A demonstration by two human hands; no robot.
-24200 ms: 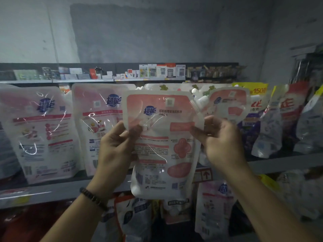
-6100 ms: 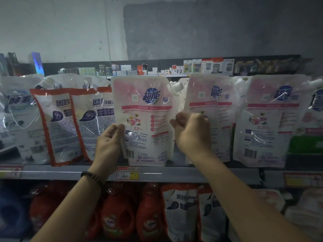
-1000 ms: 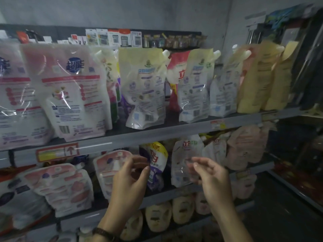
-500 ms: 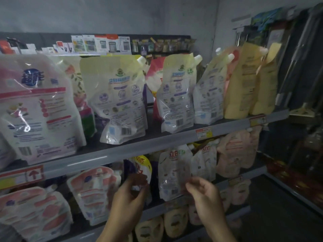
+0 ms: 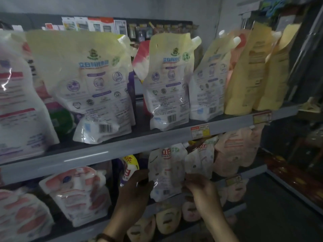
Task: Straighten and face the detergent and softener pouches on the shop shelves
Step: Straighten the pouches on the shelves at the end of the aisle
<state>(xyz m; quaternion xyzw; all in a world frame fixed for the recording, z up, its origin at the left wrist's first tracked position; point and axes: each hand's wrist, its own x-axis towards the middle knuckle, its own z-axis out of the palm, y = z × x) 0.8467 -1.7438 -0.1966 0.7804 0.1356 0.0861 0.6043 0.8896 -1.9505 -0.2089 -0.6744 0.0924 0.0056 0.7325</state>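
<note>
On the middle shelf stands a white pouch with a red logo, facing forward. My left hand grips its left edge, with the thumb on the front. At the pouch's lower right edge my right hand pinches it with curled fingers; the picture is blurred there. Beside it on the left is a purple and yellow pouch, on the right another white pouch. Pale yellow pouches stand on the upper shelf with their backs and barcodes facing out.
Pink-and-white pouches lean at the lower left, peach pouches at the right. Yellow pouches stand at the upper shelf's right end. A bottom shelf holds small pale pouches. A dark aisle floor lies to the right.
The view has swung right and closer to the shelves. Both hands have gone forward to the middle shelf and closed on the white pouch with the red logo.
</note>
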